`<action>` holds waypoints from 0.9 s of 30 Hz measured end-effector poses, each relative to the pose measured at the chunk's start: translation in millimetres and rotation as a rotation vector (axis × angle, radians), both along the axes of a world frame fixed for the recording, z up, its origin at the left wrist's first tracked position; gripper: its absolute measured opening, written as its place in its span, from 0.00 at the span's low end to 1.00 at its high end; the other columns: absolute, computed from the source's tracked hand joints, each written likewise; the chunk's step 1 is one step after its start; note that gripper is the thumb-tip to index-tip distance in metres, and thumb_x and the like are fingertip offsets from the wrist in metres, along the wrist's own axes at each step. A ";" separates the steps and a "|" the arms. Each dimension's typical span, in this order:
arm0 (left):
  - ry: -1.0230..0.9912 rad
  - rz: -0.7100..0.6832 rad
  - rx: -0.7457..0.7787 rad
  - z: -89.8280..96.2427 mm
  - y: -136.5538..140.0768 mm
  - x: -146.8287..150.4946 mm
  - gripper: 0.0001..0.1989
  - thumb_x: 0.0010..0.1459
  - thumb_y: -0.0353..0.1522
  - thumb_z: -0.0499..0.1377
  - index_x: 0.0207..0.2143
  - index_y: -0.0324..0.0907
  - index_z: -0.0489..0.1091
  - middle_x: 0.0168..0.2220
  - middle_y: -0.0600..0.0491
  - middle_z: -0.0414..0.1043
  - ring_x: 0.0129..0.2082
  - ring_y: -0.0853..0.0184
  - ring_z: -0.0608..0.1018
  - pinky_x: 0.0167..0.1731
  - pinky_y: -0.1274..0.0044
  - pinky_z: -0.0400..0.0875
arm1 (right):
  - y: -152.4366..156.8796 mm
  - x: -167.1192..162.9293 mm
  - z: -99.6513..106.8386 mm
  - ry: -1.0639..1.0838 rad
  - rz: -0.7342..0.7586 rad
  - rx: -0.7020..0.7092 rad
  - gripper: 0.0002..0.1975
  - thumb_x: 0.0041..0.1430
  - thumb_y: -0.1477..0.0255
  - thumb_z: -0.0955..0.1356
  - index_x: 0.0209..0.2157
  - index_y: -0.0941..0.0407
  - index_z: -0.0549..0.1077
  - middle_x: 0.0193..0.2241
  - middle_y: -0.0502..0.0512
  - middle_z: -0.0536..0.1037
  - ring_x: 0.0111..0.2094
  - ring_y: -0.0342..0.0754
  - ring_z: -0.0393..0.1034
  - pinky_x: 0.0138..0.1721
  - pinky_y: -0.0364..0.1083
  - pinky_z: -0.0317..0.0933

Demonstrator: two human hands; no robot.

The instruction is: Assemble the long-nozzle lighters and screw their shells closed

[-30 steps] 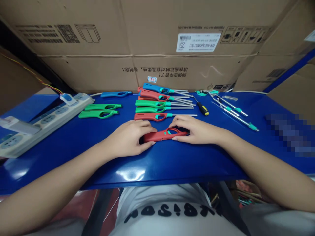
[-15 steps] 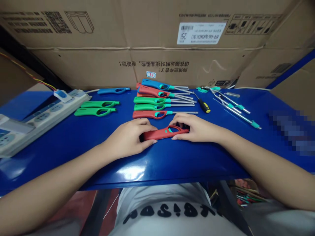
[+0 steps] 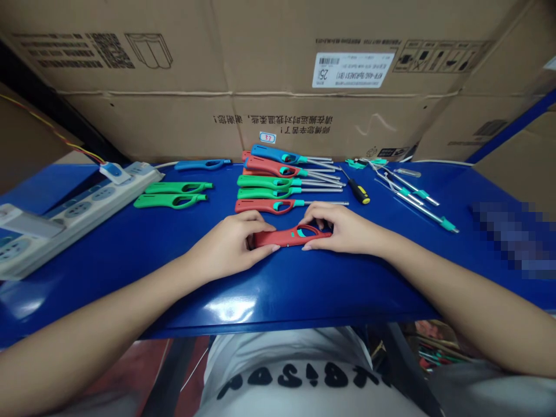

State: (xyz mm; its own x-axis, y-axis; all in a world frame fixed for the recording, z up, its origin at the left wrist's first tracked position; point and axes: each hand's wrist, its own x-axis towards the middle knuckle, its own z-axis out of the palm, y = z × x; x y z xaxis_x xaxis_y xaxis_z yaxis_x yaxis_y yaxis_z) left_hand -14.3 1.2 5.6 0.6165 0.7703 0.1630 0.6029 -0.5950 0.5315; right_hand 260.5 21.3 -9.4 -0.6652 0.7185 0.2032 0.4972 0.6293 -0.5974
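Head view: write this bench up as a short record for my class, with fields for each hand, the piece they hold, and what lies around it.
Left hand: grips the plain end of the red handle
Right hand: fingers and thumb about its looped end
Held piece: red, with a turquoise trigger
Beyond the hands: lighters with metal tubes; red, green, blue
Left side: two green handles, a blue handle, a power strip
Right side: screwdriver, loose metal rods
Backdrop: cardboard

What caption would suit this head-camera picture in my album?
Left hand and right hand hold a red lighter handle at a blue table, near multicoloured lighters and a screwdriver.
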 end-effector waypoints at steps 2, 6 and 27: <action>-0.022 0.002 -0.010 -1.0 0.6 -0.2 0.17 0.61 0.40 0.63 0.47 0.40 0.78 0.39 0.50 0.74 0.29 0.68 0.77 0.32 0.75 0.73 | 0.3 0.2 0.2 0.008 0.009 -0.005 0.19 0.54 0.60 0.76 0.43 0.57 0.76 0.34 0.52 0.74 0.35 0.47 0.68 0.38 0.46 0.64; -0.042 0.004 -0.012 -2.5 1.1 -0.6 0.16 0.60 0.40 0.64 0.46 0.40 0.79 0.39 0.50 0.74 0.29 0.68 0.77 0.31 0.75 0.74 | -0.3 1.6 2.9 0.006 0.015 -0.008 0.17 0.57 0.60 0.75 0.43 0.57 0.76 0.33 0.51 0.73 0.33 0.46 0.67 0.36 0.45 0.63; 0.106 -0.018 0.087 -3.0 -1.0 0.4 0.15 0.62 0.40 0.64 0.47 0.41 0.76 0.40 0.49 0.72 0.36 0.63 0.78 0.37 0.73 0.73 | -3.0 2.0 7.7 -0.148 0.021 0.162 0.17 0.61 0.59 0.71 0.45 0.57 0.77 0.40 0.57 0.77 0.38 0.49 0.73 0.41 0.47 0.65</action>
State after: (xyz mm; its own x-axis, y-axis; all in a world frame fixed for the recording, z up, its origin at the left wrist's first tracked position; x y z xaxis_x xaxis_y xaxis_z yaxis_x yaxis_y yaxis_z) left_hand -13.8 0.2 2.6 0.6471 0.7449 0.1623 0.6418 -0.6471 0.4115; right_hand 262.4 18.3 -1.7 -0.7105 0.6703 0.2142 0.5580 0.7221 -0.4088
